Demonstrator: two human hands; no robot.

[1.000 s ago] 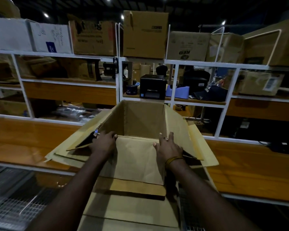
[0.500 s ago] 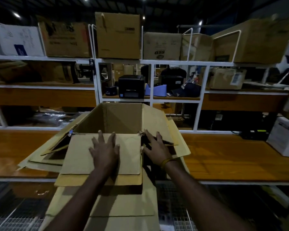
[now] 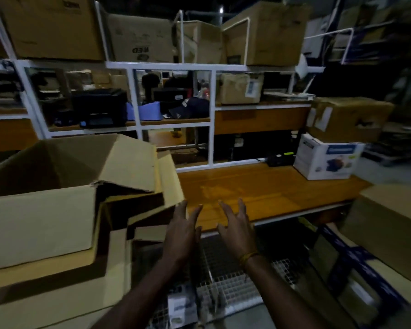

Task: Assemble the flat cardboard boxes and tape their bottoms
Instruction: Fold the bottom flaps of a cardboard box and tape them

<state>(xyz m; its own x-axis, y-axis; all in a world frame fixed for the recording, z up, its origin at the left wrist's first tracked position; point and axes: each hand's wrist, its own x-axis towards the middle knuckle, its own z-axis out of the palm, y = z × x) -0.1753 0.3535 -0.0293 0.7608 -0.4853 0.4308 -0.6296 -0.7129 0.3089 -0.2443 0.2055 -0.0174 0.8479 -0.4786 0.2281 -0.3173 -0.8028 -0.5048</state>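
Both the left hand (image 3: 180,236) and the right hand (image 3: 237,233) are reaching out with fingers spread, holding nothing. The cardboard box (image 3: 64,203) is sitting to the left, flaps folded but seemingly untaped. Left alone, those flaps may spring open.

Both hands, left (image 3: 182,231) and right (image 3: 237,231), hover empty with fingers spread beside the cardboard box (image 3: 57,210) at the table's (image 3: 271,186) near edge.

Cardboard box (image 3: 57,210) left on bench (image 3: 271,186); printed carton (image 3: 328,157) right; shelves (image 3: 171,67) behind.
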